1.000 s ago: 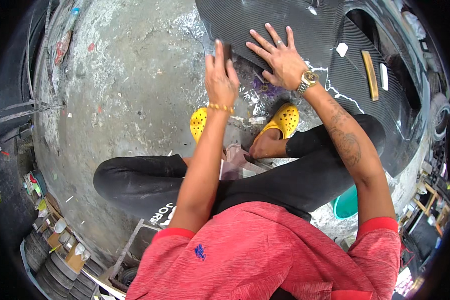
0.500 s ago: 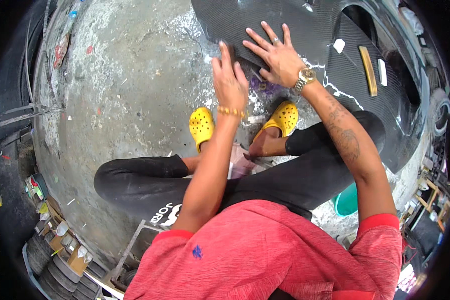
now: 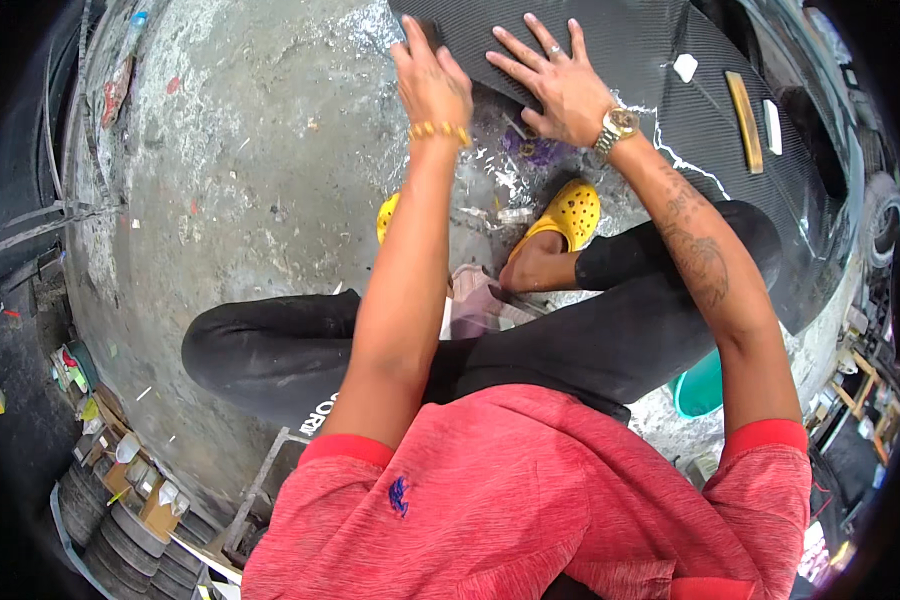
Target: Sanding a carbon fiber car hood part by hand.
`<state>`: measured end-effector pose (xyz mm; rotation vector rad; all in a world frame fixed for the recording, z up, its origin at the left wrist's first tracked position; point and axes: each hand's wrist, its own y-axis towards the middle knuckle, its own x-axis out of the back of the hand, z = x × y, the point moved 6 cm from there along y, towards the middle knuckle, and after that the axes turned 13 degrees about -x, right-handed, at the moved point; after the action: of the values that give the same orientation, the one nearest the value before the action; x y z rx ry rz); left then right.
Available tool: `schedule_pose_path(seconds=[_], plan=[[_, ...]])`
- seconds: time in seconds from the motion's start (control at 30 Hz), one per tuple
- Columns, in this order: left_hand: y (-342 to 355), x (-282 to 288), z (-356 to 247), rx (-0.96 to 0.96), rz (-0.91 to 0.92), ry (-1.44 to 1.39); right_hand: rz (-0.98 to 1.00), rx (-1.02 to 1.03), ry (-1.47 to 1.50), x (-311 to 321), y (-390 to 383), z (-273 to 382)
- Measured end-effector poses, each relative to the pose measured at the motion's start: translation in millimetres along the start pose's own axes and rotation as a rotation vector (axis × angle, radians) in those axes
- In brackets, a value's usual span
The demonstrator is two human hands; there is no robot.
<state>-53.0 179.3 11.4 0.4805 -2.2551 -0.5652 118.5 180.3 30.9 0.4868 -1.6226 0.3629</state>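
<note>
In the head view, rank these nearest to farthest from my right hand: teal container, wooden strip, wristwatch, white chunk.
From your right hand:
1. Wristwatch, on that wrist.
2. White chunk, to the right on the dark panel.
3. Wooden strip, farther right.
4. Teal container, lower in the picture.

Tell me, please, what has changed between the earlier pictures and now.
The left hand has moved forward and slightly left along the edge of the black panel. A blurred dark piece shows beside it; no new grasp or release is visible. The right hand stays spread on the panel, and the wooden strip lies there unchanged.
</note>
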Motion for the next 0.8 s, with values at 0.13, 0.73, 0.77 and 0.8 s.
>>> schedule_pose_path(seconds=[0.13,0.73,0.77,0.8], plan=[[-4.9,12.0,19.1,0.0,-0.086,-0.016,0.037,0.003,-0.008,-5.3,-0.4,2.7],[0.8,7.1,-9.2,-0.075,0.008,0.036,0.104,0.023,0.044,37.2,0.2,8.2],[19.3,9.2,8.7,-0.026,0.002,0.087,0.125,0.018,0.067,41.2,2.6,12.6],[25.8,9.7,22.8,-0.019,-0.001,0.094,0.137,0.002,0.071,40.7,4.1,13.1]])
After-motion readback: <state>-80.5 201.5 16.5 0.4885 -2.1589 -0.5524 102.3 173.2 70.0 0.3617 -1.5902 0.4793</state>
